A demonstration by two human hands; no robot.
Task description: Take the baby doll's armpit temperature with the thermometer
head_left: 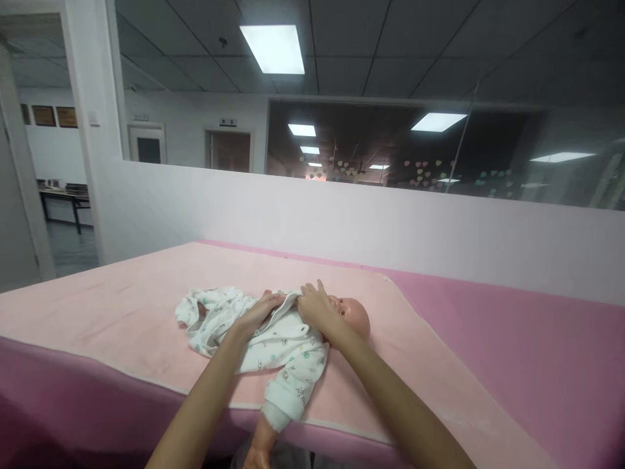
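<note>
A baby doll (358, 316) lies on its back with its head to the right, dressed in a white printed baby romper (280, 345). My left hand (261, 311) rests on the romper's front with its fingers stretched out, by the open edge of the cloth. Close to the doll's chin, my right hand (314, 306) is closed on the romper's collar edge, with one finger raised; its fingertips are partly hidden. The near sleeve (288, 397) covers one doll arm (260, 443), which hangs over the front edge. The legs of the romper lie crumpled to the left.
Under the doll, a pale pink mat (122, 299) covers a darker pink padded table (537, 339). A low white wall (342, 225) with a large window (390, 143) above it runs along the back. To the left is an open doorway (68, 254).
</note>
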